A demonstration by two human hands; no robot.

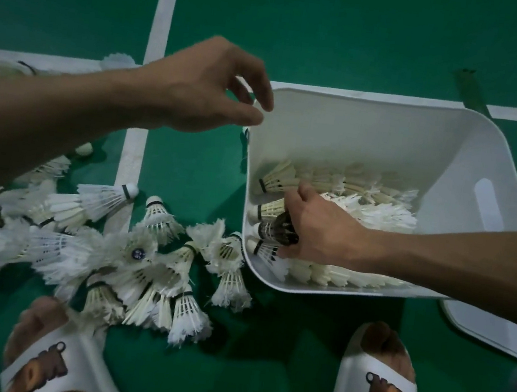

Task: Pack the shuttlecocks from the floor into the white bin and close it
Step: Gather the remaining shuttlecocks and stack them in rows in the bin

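Inside the white bin [358, 126] the right hand [315, 229] grips a shuttlecock [274, 229], probably lining it up, while the left hand [199, 89] hovers loose and empty by its rim.

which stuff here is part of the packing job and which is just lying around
Job: white bin, loose shuttlecocks on the floor, stacked shuttlecocks in the bin, white lid beside it, right hand gripping a dark shuttlecock inside, left hand hovering at the rim.

Not the job: white slippers on the person's feet, court lines.
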